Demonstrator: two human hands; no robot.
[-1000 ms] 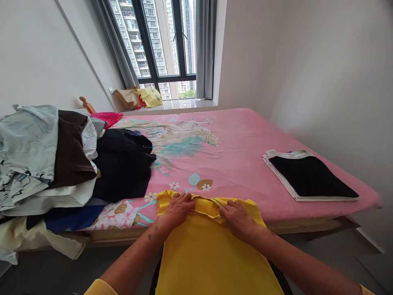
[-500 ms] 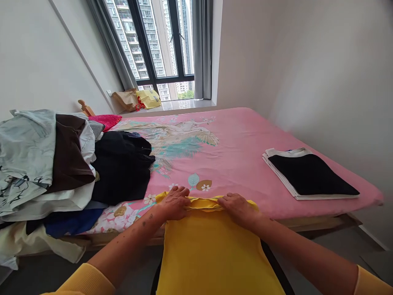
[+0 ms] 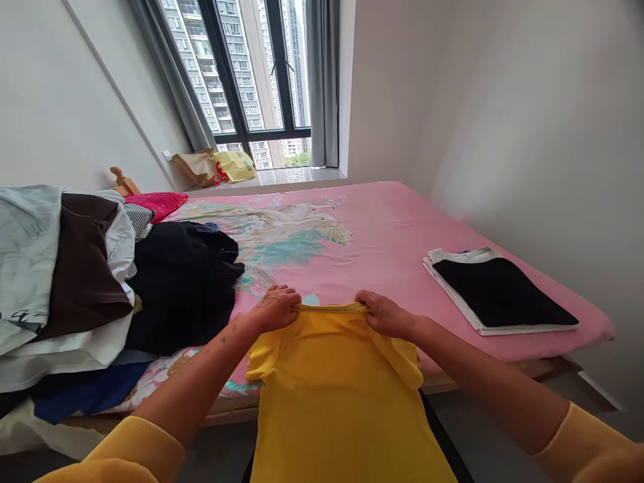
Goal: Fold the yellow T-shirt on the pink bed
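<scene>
A yellow short-sleeved T-shirt hangs before me at the near edge of the bed, its neckline at the top. My left hand is closed on the left end of the neckline. At the right end, my right hand grips the collar in the same way. Between them the neckline is stretched nearly straight. Both short sleeves droop below my hands, and the lower part of the shirt runs out of view at the bottom.
A heap of loose clothes lies on the left of the bed, with a black garment and a brown one. Folded shirts are stacked at the right on the pink bedsheet. Bags sit on the windowsill.
Both hands have lifted the shirt's neckline up and off the bed edge. The top, bunched before, now hangs open with its sleeves dropped. The view has shifted slightly to the right.
</scene>
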